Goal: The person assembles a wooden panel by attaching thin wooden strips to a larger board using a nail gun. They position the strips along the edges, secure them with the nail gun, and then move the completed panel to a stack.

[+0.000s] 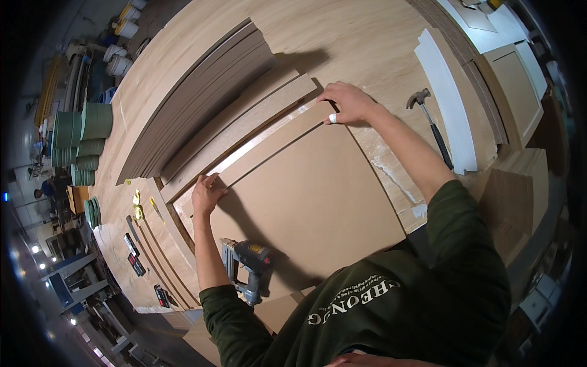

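A large flat brown board panel lies on the bench before me. Along its far edge runs a narrow board strip, with a dark line between the two. At the strip's left end, my left hand is closed with fingers over the edge and thumb on the near side. My right hand, with a white wrap on one finger, pinches the strip's right end at the panel's far corner. A nail gun rests on the panel's near left part, beside my left forearm.
Beyond the strip are a wooden rail and a tall stack of boards. A hammer lies to the right, beside white-edged strips. Thin wood strips and a yellow tape measure are at left.
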{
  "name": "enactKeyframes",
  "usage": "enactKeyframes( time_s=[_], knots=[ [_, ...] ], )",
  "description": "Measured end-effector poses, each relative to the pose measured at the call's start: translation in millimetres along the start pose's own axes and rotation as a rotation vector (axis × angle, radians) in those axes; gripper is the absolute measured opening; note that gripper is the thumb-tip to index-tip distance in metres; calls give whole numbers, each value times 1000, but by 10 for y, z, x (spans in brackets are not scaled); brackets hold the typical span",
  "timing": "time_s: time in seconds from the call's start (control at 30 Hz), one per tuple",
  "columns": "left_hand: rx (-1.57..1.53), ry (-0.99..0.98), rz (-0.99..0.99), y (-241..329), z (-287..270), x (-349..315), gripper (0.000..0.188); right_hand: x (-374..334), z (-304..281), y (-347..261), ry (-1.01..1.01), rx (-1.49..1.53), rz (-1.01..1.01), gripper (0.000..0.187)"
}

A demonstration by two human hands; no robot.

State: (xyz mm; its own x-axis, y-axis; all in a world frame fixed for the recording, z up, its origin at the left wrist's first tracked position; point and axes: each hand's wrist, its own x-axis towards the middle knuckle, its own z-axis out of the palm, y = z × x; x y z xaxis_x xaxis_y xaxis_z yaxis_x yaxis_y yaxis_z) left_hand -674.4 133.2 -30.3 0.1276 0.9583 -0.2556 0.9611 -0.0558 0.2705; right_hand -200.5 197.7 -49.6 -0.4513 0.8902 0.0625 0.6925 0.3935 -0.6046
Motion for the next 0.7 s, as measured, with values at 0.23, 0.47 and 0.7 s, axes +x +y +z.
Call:
enactKeyframes(
  time_s=[0.23, 0.47, 0.7],
  knots=[
    [-3, -14, -24, -19, 14, 12, 62, 29, -47, -20, -41, -14, 2, 44],
    [-92, 90, 161, 916, 295, 283, 61, 72, 28, 98, -69, -45, -4, 47],
    [-168, 125, 123, 1049, 371, 322, 55, 8, -58, -37, -73, 28, 68, 51]
  ],
)
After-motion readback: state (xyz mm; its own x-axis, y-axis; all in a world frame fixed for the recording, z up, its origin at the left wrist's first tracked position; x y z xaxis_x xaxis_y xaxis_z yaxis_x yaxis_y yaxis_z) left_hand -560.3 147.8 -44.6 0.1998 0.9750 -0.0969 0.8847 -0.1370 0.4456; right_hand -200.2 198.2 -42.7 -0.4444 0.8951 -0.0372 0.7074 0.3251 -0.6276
